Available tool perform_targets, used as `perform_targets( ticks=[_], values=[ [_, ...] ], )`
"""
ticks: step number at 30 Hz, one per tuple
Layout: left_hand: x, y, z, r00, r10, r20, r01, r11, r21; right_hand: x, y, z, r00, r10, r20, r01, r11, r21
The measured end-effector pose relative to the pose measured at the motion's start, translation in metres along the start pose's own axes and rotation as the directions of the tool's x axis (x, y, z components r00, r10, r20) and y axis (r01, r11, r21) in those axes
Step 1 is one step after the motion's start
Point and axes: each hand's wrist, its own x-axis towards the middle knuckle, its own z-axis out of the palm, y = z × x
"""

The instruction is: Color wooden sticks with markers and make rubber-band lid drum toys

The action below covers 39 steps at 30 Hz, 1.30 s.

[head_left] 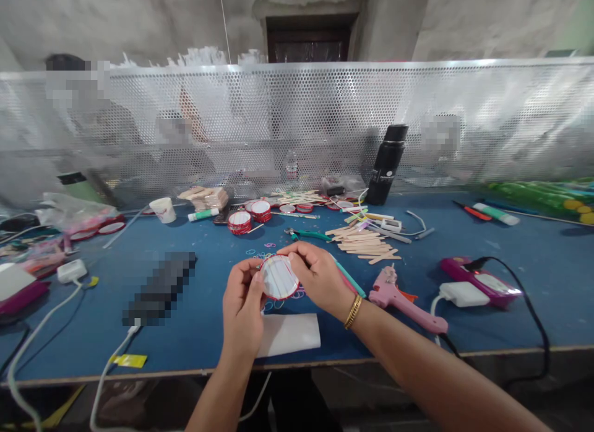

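Observation:
Between both hands is a round white disc with a red rim (pixel 279 277), with thin coloured bands stretched across its face. My left hand (pixel 244 308) grips its left edge, thumb on the near face. My right hand (pixel 320 274) pinches the upper right edge. Under the disc, small coloured rubber bands (pixel 268 306) lie scattered on the blue table (pixel 185 351). A folded white cloth or paper (pixel 292 335) rests just below the hands, partly covered by the left one.
Wooden sticks (pixel 366 241), green-handled pliers (pixel 309 235) and red-rimmed round pieces (pixel 240 222) lie beyond the hands. A pink glue gun (pixel 406 302) and purple power strip (pixel 482 282) are at right, a phone (pixel 160 289) at left. A black bottle (pixel 387 166) stands before the perforated metal screen (pixel 315 110).

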Motion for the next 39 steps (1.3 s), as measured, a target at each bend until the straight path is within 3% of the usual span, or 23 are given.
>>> perform_targets(
  ticks=[9, 14, 20, 27, 31, 36, 37, 39],
  values=[
    [0.003, 0.001, -0.003, 0.988, 0.107, 0.114, -0.121, 0.984, 0.133, 0.006, 0.006, -0.001, 0.994, 0.049, -0.095, -0.047, 0.998, 0.029],
    [0.0, 0.0, -0.004, 0.97, 0.119, 0.21, -0.15, 0.979, 0.139, 0.006, 0.003, -0.002, 0.996, 0.044, -0.079, -0.041, 0.998, 0.041],
    [0.0, 0.001, -0.003, 0.985, 0.085, 0.147, -0.101, 0.99, 0.102, 0.006, 0.001, -0.004, 0.994, 0.094, -0.052, -0.088, 0.989, 0.12],
    [0.002, -0.004, -0.005, 0.992, 0.093, 0.082, -0.097, 0.994, 0.044, 0.005, -0.002, -0.005, 0.982, 0.178, 0.068, -0.189, 0.951, 0.243],
    [0.002, -0.004, -0.004, 0.994, 0.095, 0.061, -0.097, 0.995, 0.038, 0.006, 0.002, -0.005, 0.985, 0.168, -0.038, -0.152, 0.951, 0.269],
    [0.004, -0.004, -0.004, 0.996, 0.088, 0.031, -0.09, 0.993, 0.072, 0.011, 0.004, -0.011, 0.916, 0.096, -0.389, 0.013, 0.963, 0.268],
    [0.005, -0.005, -0.004, 0.996, 0.089, 0.029, -0.091, 0.993, 0.075, 0.011, 0.004, -0.012, 0.918, 0.08, -0.389, 0.025, 0.966, 0.257],
    [0.005, -0.005, -0.005, 0.996, 0.082, 0.036, -0.085, 0.993, 0.081, 0.01, 0.004, -0.011, 0.958, 0.066, -0.278, 0.004, 0.97, 0.244]
  ],
)
